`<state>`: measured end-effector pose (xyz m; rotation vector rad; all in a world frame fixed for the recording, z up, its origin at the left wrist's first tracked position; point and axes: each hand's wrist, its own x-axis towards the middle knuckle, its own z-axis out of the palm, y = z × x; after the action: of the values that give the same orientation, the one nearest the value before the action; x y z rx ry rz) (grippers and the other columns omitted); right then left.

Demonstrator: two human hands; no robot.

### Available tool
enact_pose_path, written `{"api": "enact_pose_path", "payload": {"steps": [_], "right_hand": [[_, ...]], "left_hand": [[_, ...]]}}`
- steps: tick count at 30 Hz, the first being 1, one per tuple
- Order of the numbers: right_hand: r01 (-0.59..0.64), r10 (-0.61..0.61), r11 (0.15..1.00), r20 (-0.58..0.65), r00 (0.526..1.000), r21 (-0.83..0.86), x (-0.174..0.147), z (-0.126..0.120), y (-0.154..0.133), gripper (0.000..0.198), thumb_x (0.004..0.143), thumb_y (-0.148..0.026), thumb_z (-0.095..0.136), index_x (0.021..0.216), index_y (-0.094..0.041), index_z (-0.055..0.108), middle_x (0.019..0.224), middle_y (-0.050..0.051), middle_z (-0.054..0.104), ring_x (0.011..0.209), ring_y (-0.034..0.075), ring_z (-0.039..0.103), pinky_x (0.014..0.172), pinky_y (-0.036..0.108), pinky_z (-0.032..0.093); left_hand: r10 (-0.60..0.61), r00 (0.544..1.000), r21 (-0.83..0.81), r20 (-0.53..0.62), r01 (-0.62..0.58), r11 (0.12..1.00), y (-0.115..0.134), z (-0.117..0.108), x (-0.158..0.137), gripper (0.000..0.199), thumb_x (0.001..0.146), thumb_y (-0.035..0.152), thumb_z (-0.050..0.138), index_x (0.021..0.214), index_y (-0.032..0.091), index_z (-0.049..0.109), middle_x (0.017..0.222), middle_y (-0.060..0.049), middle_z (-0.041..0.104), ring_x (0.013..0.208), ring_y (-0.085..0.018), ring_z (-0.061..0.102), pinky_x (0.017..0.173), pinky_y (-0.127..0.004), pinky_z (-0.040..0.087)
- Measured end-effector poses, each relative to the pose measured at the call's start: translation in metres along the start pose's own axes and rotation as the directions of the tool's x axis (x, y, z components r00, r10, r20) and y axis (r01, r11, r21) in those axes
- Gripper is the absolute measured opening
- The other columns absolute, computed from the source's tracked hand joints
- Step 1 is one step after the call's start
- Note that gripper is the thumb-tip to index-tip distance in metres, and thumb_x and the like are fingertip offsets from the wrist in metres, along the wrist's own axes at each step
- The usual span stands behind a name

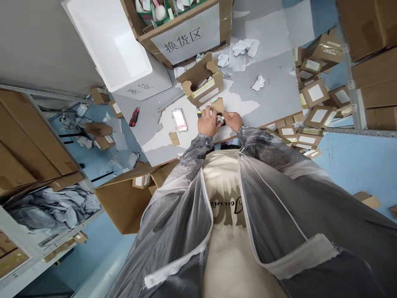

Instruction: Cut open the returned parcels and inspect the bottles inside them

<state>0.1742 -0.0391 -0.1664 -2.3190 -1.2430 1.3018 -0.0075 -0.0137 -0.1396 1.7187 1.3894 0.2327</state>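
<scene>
Both of my hands meet at a small cardboard box near the front edge of the table. My left hand [208,121] is closed round its left side, with the fingers curled over the top. Pinched fingers of my right hand [233,120] grip the right side. A brown cardboard flap [217,104] stands up behind the fingers. Between the hands shows a small pale object [220,118] in a dark opening; its kind I cannot make out. Just beyond sits a larger opened cardboard carton [205,89] with its lid raised. To the left lies a blurred-out white and pink item [180,120].
A red utility knife [134,116] and a cardboard scrap [174,138] lie on the table [273,91]. At the back stand a white bin [124,54] and a labelled carton [189,37]. Crumpled paper [245,47] lies right; several parcels [316,93] are piled beyond.
</scene>
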Motion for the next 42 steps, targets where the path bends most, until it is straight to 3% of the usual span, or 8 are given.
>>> {"api": "enact_pose_path", "payload": {"steps": [6, 10, 15, 20, 26, 32, 37, 42], "right_hand": [[0.035, -0.034, 0.999, 0.008, 0.999, -0.023, 0.003, 0.006, 0.001, 0.055, 0.127, -0.06, 0.059, 0.102, -0.024, 0.091, 0.112, 0.014, 0.097, 0.117, 0.031, 0.089, 0.103, 0.032, 0.062], [0.014, -0.012, 0.999, 0.026, 1.0, -0.043, 0.001, 0.009, 0.003, 0.065, 0.126, -0.074, 0.054, 0.103, -0.025, 0.091, 0.111, 0.014, 0.096, 0.122, 0.036, 0.09, 0.112, 0.039, 0.066], [0.123, -0.149, 0.972, 0.122, 0.981, 0.199, 0.0, 0.013, 0.022, 0.102, 0.11, -0.109, 0.045, 0.162, -0.031, 0.085, 0.169, 0.013, 0.084, 0.176, 0.045, 0.064, 0.154, 0.063, 0.046], [0.319, -0.37, 0.899, 0.133, 0.919, 0.299, 0.001, 0.017, 0.057, 0.152, 0.071, -0.112, 0.099, 0.189, -0.024, 0.061, 0.197, 0.016, 0.058, 0.195, 0.048, 0.034, 0.167, 0.059, 0.021], [0.283, -0.278, 0.949, -0.053, 0.959, 0.142, 0.012, 0.031, 0.07, 0.118, 0.095, -0.088, 0.1, 0.178, -0.011, 0.064, 0.183, 0.03, 0.064, 0.176, 0.053, 0.056, 0.157, 0.067, 0.04], [0.264, -0.239, 0.954, -0.171, 0.956, 0.141, 0.038, 0.031, 0.061, 0.116, 0.084, -0.072, 0.111, 0.179, -0.025, 0.064, 0.171, 0.023, 0.069, 0.174, 0.055, 0.059, 0.155, 0.074, 0.048], [0.312, -0.295, 0.94, -0.128, 0.947, 0.14, 0.049, 0.03, 0.051, 0.117, 0.088, -0.065, 0.111, 0.182, -0.015, 0.06, 0.174, 0.025, 0.071, 0.176, 0.051, 0.059, 0.156, 0.066, 0.048], [0.257, -0.247, 0.96, -0.094, 0.964, 0.112, 0.044, 0.038, 0.055, 0.151, 0.084, -0.065, 0.116, 0.196, -0.003, 0.037, 0.192, 0.035, 0.054, 0.186, 0.052, 0.047, 0.161, 0.062, 0.039]], "left_hand": [[-0.042, 0.999, 0.003, -0.025, 0.042, 0.999, 0.022, 0.014, 0.01, 0.079, 0.106, 0.082, 0.09, 0.14, 0.011, 0.084, 0.173, -0.04, 0.063, 0.169, -0.063, 0.044, 0.124, -0.077, 0.063], [-0.14, 0.985, 0.243, 0.097, 0.113, 0.963, 0.031, 0.012, 0.025, 0.086, 0.103, 0.082, 0.09, 0.149, 0.01, 0.086, 0.178, -0.038, 0.057, 0.17, -0.062, 0.042, 0.123, -0.075, 0.063], [-0.207, 0.946, 0.385, 0.249, 0.099, 0.917, 0.024, -0.001, 0.042, 0.078, 0.095, 0.062, 0.099, 0.156, 0.014, 0.088, 0.186, -0.031, 0.056, 0.171, -0.057, 0.05, 0.129, -0.067, 0.063], [0.054, 0.995, 0.153, 0.079, -0.065, 0.986, 0.013, -0.011, 0.037, 0.075, 0.093, 0.057, 0.098, 0.153, 0.013, 0.088, 0.202, -0.026, 0.044, 0.184, -0.059, 0.039, 0.137, -0.071, 0.061], [0.189, 0.978, -0.082, -0.084, -0.196, 0.977, 0.027, -0.049, 0.01, 0.052, 0.098, 0.051, 0.1, 0.139, 0.022, 0.085, 0.182, -0.024, 0.07, 0.163, -0.051, 0.069, 0.13, -0.061, 0.067], [0.033, 0.94, -0.405, -0.339, -0.178, 0.897, -0.013, -0.119, -0.037, 0.057, 0.105, 0.069, 0.097, 0.134, 0.024, 0.078, 0.109, -0.007, 0.078, 0.116, -0.031, 0.083, 0.112, -0.041, 0.069], [-0.084, 0.9, -0.58, -0.428, -0.202, 0.789, -0.059, -0.136, -0.059, 0.087, 0.099, 0.104, 0.085, 0.135, 0.025, 0.076, 0.128, -0.012, 0.074, 0.132, -0.033, 0.079, 0.121, -0.044, 0.066], [-0.333, 0.894, -0.758, -0.301, -0.013, 0.652, -0.079, -0.119, -0.063, 0.079, 0.091, 0.091, 0.102, 0.131, 0.026, 0.08, 0.133, -0.012, 0.079, 0.139, -0.034, 0.079, 0.117, -0.042, 0.073]]}}
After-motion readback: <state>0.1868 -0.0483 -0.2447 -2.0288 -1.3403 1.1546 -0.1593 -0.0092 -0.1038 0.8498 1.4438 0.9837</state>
